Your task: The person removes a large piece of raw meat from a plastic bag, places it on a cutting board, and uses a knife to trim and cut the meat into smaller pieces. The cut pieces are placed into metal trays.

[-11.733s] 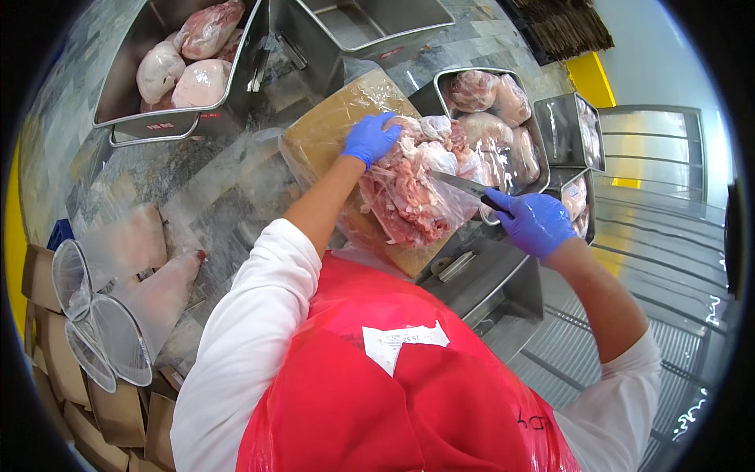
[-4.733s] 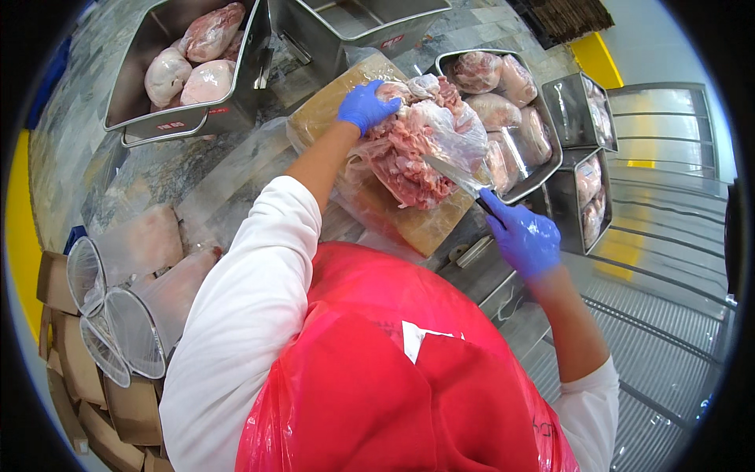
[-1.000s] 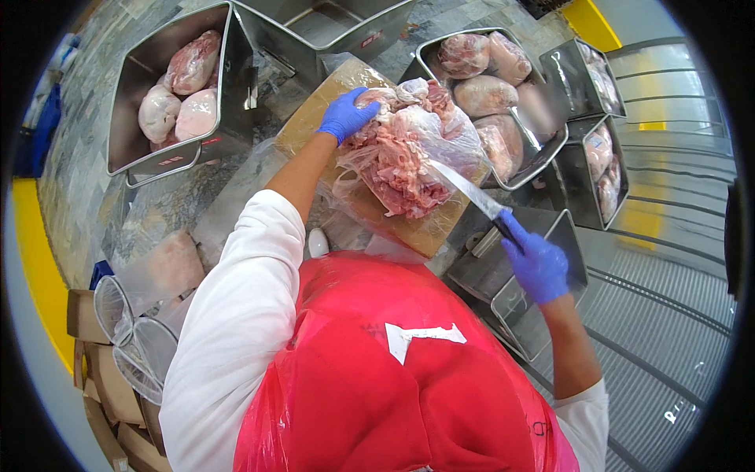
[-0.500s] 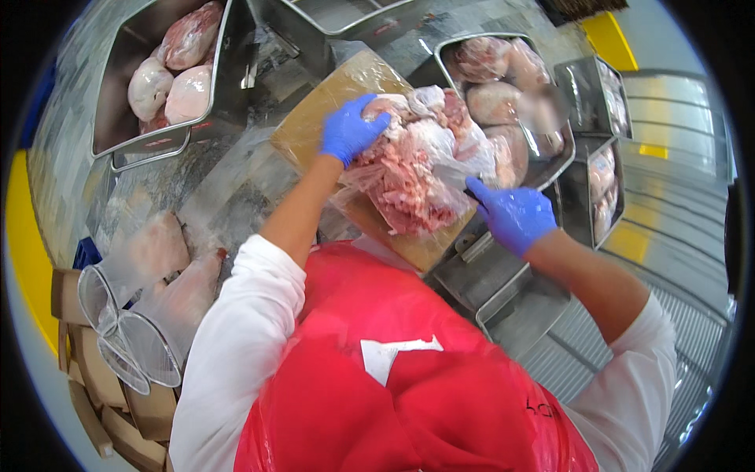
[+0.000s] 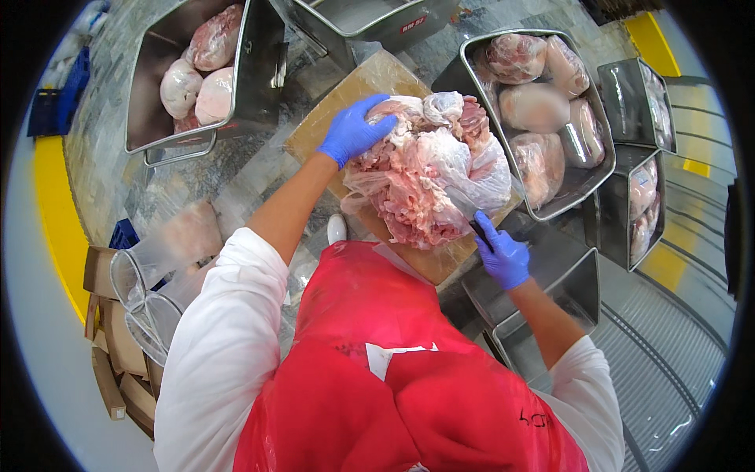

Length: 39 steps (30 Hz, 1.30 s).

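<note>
My left hand, in a blue glove, grips the upper left of a large mound of raw meat in clear plastic, with its fingers curled over it. The mound sits on a light brown cutting board covered in plastic film. At the mound's lower right, my right hand, also gloved, holds a knife by its dark handle, fingers wrapped round it. The knife blade points up-left into the meat and plastic; whether its tip is inside them is hard to tell.
Steel bins with wrapped meat stand at upper left and right. Further steel bins are at top and lower right. Mesh-like sleeves with pale meat and cardboard boxes lie lower left; steel racking runs at right.
Since half a second ago my right hand, with the knife, has moved lower and toward me relative to the board. My left hand still grips the meat. The whole view has shifted.
</note>
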### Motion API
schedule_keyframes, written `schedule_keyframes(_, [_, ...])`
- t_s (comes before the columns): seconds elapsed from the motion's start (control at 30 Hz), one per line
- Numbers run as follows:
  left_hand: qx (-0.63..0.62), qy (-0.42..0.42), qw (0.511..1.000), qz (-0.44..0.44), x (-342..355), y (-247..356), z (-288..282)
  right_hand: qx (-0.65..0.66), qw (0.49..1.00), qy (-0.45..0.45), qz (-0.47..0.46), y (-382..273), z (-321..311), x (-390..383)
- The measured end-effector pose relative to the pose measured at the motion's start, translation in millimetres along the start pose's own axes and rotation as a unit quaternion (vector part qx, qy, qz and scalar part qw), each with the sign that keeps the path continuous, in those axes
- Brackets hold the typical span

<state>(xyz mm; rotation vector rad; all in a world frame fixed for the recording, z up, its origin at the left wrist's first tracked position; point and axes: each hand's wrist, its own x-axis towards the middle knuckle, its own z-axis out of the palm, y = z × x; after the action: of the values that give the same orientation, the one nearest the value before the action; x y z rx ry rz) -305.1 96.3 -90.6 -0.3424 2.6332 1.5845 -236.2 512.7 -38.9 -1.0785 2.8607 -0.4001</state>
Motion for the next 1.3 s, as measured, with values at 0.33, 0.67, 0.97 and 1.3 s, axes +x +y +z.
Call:
schedule_keyframes(0.33, [0.086, 0.073, 0.993, 0.031, -19, -2, 0, 0.227, 0.949, 0.166, 0.142, -63, 88, -30])
schedule_keyframes(0.67, [0.151, 0.194, 0.950, 0.191, -171, 16, 53, 0.144, 0.929, -0.092, 0.328, -86, -66, -98])
schedule_keyframes(0.97, [0.094, 0.043, 0.992, 0.067, -66, 82, 41, 0.072, 0.917, -0.145, 0.364, -97, -96, -126])
schedule_keyframes(1.3, [0.310, -0.356, 0.865, 0.172, -16, 82, 24, 0.158, 0.882, -0.134, 0.423, -120, -97, -130])
